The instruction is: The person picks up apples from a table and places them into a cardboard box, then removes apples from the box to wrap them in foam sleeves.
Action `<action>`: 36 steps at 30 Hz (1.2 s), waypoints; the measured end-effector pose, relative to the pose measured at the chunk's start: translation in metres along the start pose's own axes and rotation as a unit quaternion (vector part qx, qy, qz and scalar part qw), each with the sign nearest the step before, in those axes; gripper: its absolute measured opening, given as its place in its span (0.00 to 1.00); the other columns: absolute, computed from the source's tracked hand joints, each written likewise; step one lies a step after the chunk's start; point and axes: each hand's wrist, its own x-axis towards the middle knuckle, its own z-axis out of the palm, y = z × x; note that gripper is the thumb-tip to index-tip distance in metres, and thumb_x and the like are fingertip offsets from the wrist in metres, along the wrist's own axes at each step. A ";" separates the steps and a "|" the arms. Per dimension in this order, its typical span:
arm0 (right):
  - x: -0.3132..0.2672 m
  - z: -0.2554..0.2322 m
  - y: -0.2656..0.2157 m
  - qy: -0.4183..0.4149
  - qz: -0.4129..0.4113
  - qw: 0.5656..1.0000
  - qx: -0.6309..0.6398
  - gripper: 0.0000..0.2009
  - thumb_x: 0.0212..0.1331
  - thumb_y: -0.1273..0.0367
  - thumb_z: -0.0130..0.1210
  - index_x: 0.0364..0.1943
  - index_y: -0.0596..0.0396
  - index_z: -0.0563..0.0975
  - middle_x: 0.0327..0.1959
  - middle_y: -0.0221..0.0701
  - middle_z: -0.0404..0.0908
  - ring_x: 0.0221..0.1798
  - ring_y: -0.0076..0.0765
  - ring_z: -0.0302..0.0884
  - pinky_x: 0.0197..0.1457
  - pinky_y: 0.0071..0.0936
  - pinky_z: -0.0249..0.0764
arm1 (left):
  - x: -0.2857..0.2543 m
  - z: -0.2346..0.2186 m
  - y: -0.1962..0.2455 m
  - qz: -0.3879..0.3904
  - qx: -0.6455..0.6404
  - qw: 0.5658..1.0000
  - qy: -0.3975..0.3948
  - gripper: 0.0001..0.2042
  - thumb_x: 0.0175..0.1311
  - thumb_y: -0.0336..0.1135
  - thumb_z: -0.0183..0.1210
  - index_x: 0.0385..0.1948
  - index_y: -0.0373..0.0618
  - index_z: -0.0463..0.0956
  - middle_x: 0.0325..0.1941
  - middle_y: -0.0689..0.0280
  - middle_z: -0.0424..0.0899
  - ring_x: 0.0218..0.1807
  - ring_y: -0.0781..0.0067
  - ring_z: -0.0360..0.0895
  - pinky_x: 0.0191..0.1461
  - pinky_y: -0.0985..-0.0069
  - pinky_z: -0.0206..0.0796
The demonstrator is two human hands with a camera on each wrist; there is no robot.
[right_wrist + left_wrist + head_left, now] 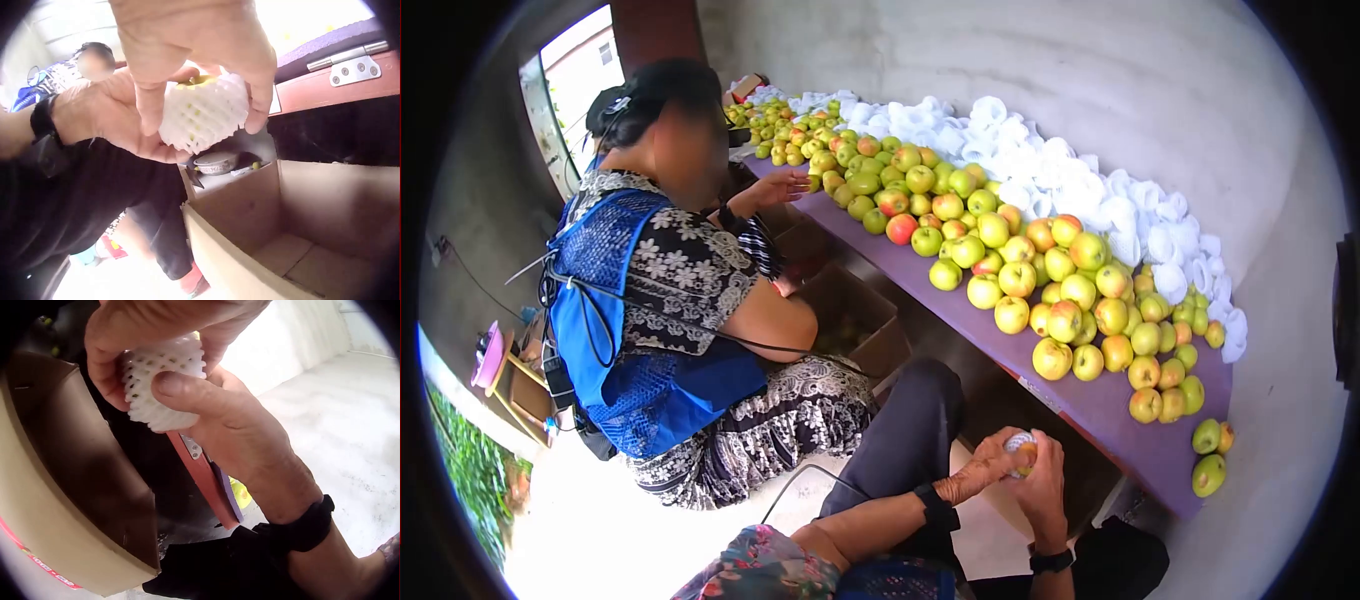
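Both hands meet around one apple (199, 81) in a white foam net sleeve (206, 115), held over the person's lap near the table edge. The left hand (990, 462) cradles it from the side and below in the right wrist view, palm against the net. My right hand (1043, 490) grips the sleeve from above in that view, thumb and fingers on opposite sides. In the left wrist view the right thumb lies flat on the sleeve (167, 378). Yellow-green skin shows at the sleeve's upper opening; most of the apple is covered.
A purple tabletop (1090, 405) carries many yellow-green and red apples (1000, 250) and a heap of white foam nets (1100, 200) along the wall. An open cardboard box (231, 219) stands below the hands. Another person (690, 260) sits at the left.
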 end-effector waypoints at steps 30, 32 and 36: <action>-0.074 0.014 -0.047 0.159 0.111 0.979 -0.060 0.37 0.38 0.66 0.71 0.56 0.57 0.66 0.51 0.46 0.71 0.56 0.56 0.68 0.58 0.44 0.69 | -0.022 0.025 -0.011 -0.223 -0.265 0.930 -0.127 0.27 0.68 0.65 0.47 0.37 0.46 0.78 0.31 0.66 0.82 0.30 0.75 0.81 0.34 0.76 0.75; -0.077 0.013 -0.046 0.155 0.120 0.980 -0.042 0.37 0.39 0.67 0.71 0.57 0.57 0.66 0.51 0.46 0.71 0.56 0.55 0.68 0.58 0.44 0.69 | -0.022 0.027 -0.012 -0.218 -0.258 0.933 -0.123 0.29 0.68 0.66 0.46 0.37 0.45 0.79 0.31 0.65 0.83 0.30 0.74 0.81 0.35 0.75 0.76; -0.074 0.004 -0.040 0.178 0.086 0.980 -0.010 0.35 0.38 0.70 0.70 0.56 0.58 0.66 0.53 0.45 0.70 0.56 0.54 0.67 0.59 0.42 0.67 | -0.013 0.029 -0.016 -0.184 -0.307 0.914 -0.189 0.32 0.69 0.66 0.41 0.45 0.41 0.77 0.40 0.63 0.84 0.41 0.70 0.83 0.46 0.72 0.77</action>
